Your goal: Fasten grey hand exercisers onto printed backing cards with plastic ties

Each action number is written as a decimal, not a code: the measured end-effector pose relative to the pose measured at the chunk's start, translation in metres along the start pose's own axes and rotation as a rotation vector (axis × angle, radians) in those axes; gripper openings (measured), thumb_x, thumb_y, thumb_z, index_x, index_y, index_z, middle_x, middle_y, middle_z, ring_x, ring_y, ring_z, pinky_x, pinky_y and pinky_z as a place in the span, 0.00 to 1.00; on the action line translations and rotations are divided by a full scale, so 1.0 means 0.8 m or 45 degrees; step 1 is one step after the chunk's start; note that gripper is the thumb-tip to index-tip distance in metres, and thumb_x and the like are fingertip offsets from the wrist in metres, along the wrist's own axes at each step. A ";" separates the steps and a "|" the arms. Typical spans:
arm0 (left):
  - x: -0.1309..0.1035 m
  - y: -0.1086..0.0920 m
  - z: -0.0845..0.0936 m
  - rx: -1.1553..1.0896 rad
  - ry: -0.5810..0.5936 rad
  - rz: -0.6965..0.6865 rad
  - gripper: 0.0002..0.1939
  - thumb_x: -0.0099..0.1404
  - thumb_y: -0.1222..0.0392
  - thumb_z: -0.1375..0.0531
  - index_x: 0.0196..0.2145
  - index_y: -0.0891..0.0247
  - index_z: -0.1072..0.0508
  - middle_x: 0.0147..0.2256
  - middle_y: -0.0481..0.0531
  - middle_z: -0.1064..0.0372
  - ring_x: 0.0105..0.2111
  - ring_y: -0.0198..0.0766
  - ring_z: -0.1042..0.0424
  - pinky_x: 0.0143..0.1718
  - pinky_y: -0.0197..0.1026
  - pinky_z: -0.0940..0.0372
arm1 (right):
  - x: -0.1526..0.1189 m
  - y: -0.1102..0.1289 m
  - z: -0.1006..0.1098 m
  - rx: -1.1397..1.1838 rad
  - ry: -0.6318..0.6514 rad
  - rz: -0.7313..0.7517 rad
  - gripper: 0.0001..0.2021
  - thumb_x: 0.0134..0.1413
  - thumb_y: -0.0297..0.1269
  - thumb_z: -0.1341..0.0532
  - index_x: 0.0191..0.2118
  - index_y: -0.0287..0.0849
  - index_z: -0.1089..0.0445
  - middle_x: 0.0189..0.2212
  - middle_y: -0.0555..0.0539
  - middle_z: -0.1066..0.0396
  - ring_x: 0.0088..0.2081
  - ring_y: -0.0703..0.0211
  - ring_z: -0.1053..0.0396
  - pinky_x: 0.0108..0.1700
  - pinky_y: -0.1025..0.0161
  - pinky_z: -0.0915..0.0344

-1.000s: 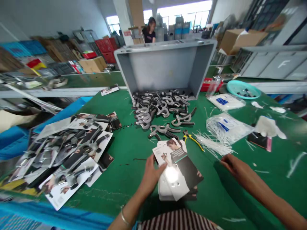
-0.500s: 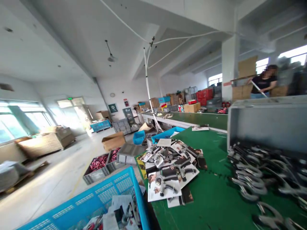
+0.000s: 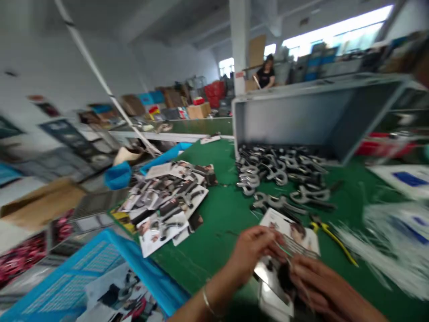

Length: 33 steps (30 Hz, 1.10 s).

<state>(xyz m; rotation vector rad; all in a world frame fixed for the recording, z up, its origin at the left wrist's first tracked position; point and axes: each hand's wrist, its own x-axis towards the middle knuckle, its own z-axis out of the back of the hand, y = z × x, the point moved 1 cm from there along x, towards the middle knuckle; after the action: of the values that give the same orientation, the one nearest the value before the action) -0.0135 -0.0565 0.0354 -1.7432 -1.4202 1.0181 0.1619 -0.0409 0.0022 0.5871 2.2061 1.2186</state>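
Observation:
My left hand (image 3: 256, 250) is closed, thumb and fingers pinching a thin pale strand that looks like a cable tie (image 3: 284, 250). Opposite it, my right hand (image 3: 318, 281) is also closed at the strand's other side; motion blur hides the exact grip. Below and between my hands are a white printed card (image 3: 273, 295) and a dark, blurred item. Just beyond my fingers lies another printed card (image 3: 304, 235). Yellow-handled cutters (image 3: 335, 239) rest right of it. A bundle of white cable ties (image 3: 378, 259) lies near my right hand.
A grey crate (image 3: 288, 118) lies on its side, with black-and-grey plier-like tools (image 3: 278, 170) spilling onto the green table (image 3: 214, 239). Carded tools (image 3: 167, 197) are piled left, above a blue basket (image 3: 110, 250). Clear plastic bags (image 3: 395, 219) lie right. A person (image 3: 266, 74) stands far back.
The view has swung right and down. Both my hands, the cutters and the cable ties are now visible; the far person appears nearer the middle of the view.

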 end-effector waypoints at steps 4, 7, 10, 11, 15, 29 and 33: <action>0.017 0.008 0.020 -0.108 -0.003 0.097 0.14 0.65 0.54 0.38 0.42 0.69 0.24 0.38 0.59 0.24 0.30 0.37 0.25 0.37 0.41 0.30 | -0.010 -0.007 -0.002 0.393 -0.088 -0.109 0.12 0.60 0.42 0.36 0.33 0.40 0.36 0.20 0.58 0.47 0.17 0.76 0.58 0.20 0.73 0.58; 0.017 0.008 0.030 -0.036 0.018 0.116 0.14 0.65 0.56 0.39 0.43 0.69 0.24 0.38 0.59 0.24 0.31 0.37 0.25 0.39 0.41 0.31 | -0.003 -0.007 -0.005 0.411 -0.052 -0.079 0.12 0.60 0.42 0.36 0.34 0.40 0.37 0.21 0.58 0.45 0.18 0.75 0.58 0.20 0.72 0.59; 0.014 0.008 0.033 0.197 -0.029 0.038 0.13 0.66 0.54 0.39 0.37 0.69 0.24 0.31 0.55 0.24 0.27 0.35 0.27 0.34 0.37 0.33 | -0.001 -0.010 -0.010 0.240 -0.107 -0.037 0.12 0.60 0.44 0.37 0.35 0.40 0.36 0.22 0.56 0.39 0.17 0.75 0.55 0.20 0.71 0.57; 0.012 0.007 0.034 0.295 -0.065 -0.004 0.12 0.65 0.54 0.39 0.34 0.68 0.24 0.28 0.53 0.25 0.26 0.33 0.29 0.32 0.36 0.34 | -0.002 -0.012 -0.012 0.128 -0.143 -0.021 0.13 0.60 0.44 0.37 0.35 0.40 0.36 0.23 0.55 0.36 0.17 0.74 0.53 0.21 0.70 0.56; 0.006 0.002 0.035 0.576 -0.028 -0.099 0.13 0.67 0.53 0.40 0.34 0.66 0.23 0.27 0.50 0.27 0.27 0.33 0.30 0.33 0.36 0.35 | -0.014 -0.015 -0.020 -0.305 -0.255 -0.030 0.14 0.59 0.47 0.38 0.34 0.40 0.33 0.24 0.53 0.32 0.19 0.71 0.44 0.22 0.70 0.51; 0.119 0.052 0.003 1.909 0.481 -0.567 0.05 0.63 0.57 0.37 0.33 0.60 0.25 0.38 0.51 0.30 0.43 0.43 0.35 0.49 0.47 0.42 | -0.014 -0.035 -0.003 -0.167 -0.513 0.227 0.16 0.60 0.50 0.40 0.34 0.40 0.32 0.30 0.49 0.31 0.31 0.62 0.37 0.35 0.65 0.41; 0.139 0.013 0.045 1.883 0.115 -0.549 0.11 0.69 0.62 0.46 0.35 0.70 0.27 0.40 0.58 0.32 0.49 0.49 0.37 0.52 0.52 0.45 | 0.003 -0.035 -0.006 -0.285 -0.461 0.207 0.16 0.61 0.52 0.41 0.36 0.41 0.30 0.31 0.50 0.30 0.31 0.63 0.39 0.34 0.66 0.42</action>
<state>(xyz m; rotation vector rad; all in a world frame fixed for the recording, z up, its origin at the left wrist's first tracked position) -0.0281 0.0511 -0.0087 -0.3611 -0.5300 1.1894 0.1542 -0.0563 -0.0207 0.8336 1.7247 1.3024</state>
